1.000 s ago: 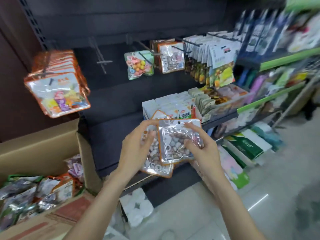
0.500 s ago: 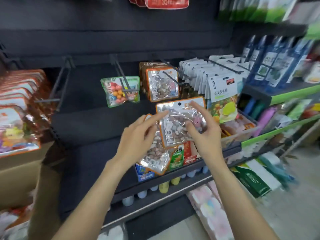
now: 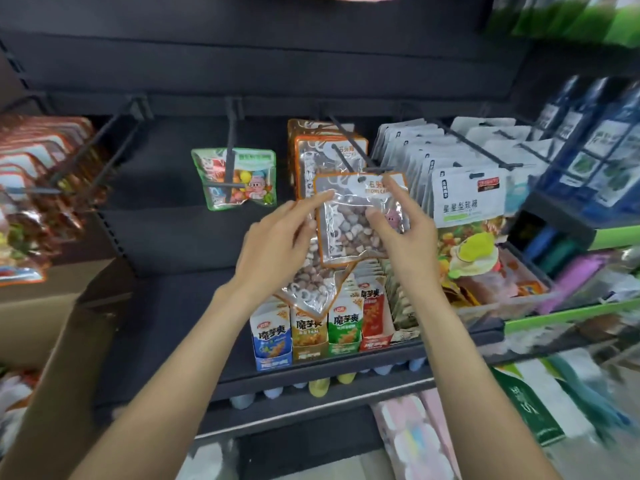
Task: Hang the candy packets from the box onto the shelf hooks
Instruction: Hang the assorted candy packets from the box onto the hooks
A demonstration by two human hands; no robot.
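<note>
My right hand (image 3: pixel 401 233) pinches an orange-rimmed clear candy packet (image 3: pixel 349 220) of brown and white sweets, its hang hole just at the tip of a black shelf hook (image 3: pixel 349 147). Matching packets (image 3: pixel 318 157) hang further back on that hook. My left hand (image 3: pixel 277 244) touches the packet's left edge with its forefinger and holds a second, similar packet (image 3: pixel 311 289) that dangles below it. The cardboard box (image 3: pixel 45 327) stands at the lower left, its contents mostly out of view.
A green-rimmed candy packet (image 3: pixel 235 178) hangs alone on the hook to the left. Orange-rimmed packets (image 3: pixel 34 181) crowd the far-left hooks, white packets (image 3: pixel 467 192) the right ones. Small snack cartons (image 3: pixel 322 330) line the shelf below. A green-edged shelf (image 3: pixel 616 233) juts out at right.
Both hands rose from near the box up to the hook row, carrying the two packets. The front packet's hole now meets the hook's tip.
</note>
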